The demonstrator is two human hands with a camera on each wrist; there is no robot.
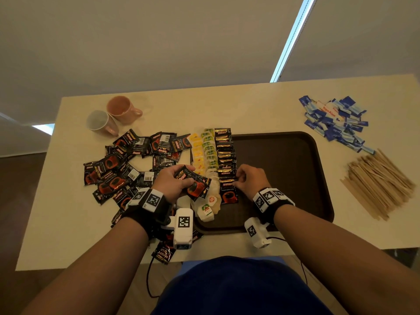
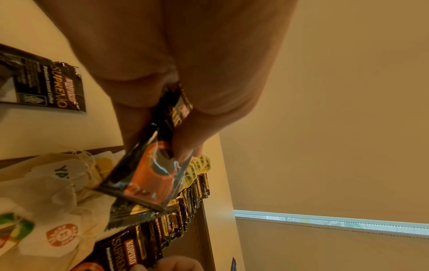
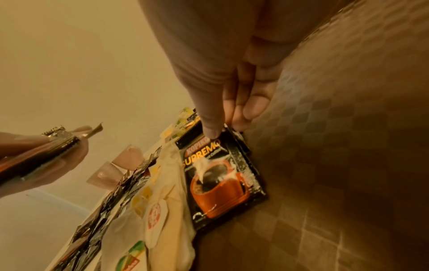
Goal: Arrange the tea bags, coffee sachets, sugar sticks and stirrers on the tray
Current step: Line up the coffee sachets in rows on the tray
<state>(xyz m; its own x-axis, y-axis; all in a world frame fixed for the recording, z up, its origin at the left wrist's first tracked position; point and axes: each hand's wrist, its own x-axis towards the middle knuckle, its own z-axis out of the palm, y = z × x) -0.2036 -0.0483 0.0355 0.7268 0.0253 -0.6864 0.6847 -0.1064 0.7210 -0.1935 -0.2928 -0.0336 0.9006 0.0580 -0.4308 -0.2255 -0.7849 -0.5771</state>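
Note:
A dark brown tray lies in front of me. Along its left side run a row of yellow and green tea bags and a row of overlapping black coffee sachets. My left hand grips a small stack of coffee sachets above the tea bags. My right hand pinches the top edge of the nearest coffee sachet, which lies flat on the tray at the near end of the row. Blue sugar sticks and wooden stirrers lie in piles on the table right of the tray.
A loose heap of coffee sachets covers the table left of the tray. Two mugs lie on their sides at the back left. Loose tea bags crowd the tray's near left corner. One sachet lies at the table's front edge.

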